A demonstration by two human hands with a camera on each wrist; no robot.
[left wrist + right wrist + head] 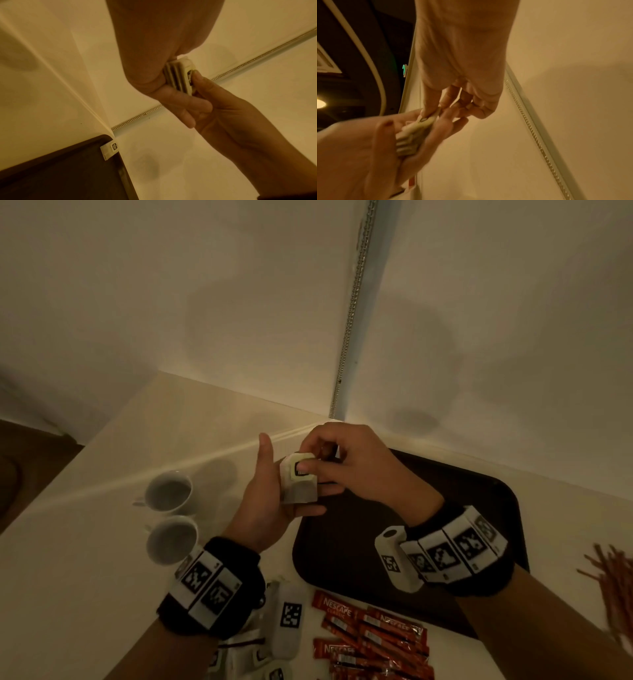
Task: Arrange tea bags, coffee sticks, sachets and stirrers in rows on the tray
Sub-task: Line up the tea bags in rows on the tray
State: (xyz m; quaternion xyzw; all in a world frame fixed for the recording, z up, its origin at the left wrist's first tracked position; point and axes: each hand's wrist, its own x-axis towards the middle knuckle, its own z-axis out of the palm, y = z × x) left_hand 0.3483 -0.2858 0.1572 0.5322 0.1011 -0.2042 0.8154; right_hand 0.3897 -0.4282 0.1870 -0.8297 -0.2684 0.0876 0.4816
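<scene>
Fingers (310, 470) of the right hand (356, 467) pinching the top tea bag off a small stack of tea bags (298, 484), thumb on its printed face; left hand (270, 494) cupped round the rest of the stack, fingers curled under it, thumb up. Stack held upright above the near-left corner of the tray (479, 474), long axis roughly vertical, just left of the dark surface, so the right hand nearer the tray and likely to carry the bag rightward and down. One tea bag (109, 150) already lying at a tray corner, seen only from the left wrist, hidden behind the hands from the head view. Stack's edges, several bags thick, plain in both wrist views but not from above. Outward on the counter (85, 542): two cups (169, 515) to the left, coffee sticks (373, 638) and more tea bags (239, 655) near the wrists, stirrers (613, 590) at far right. Sachets not made out
</scene>
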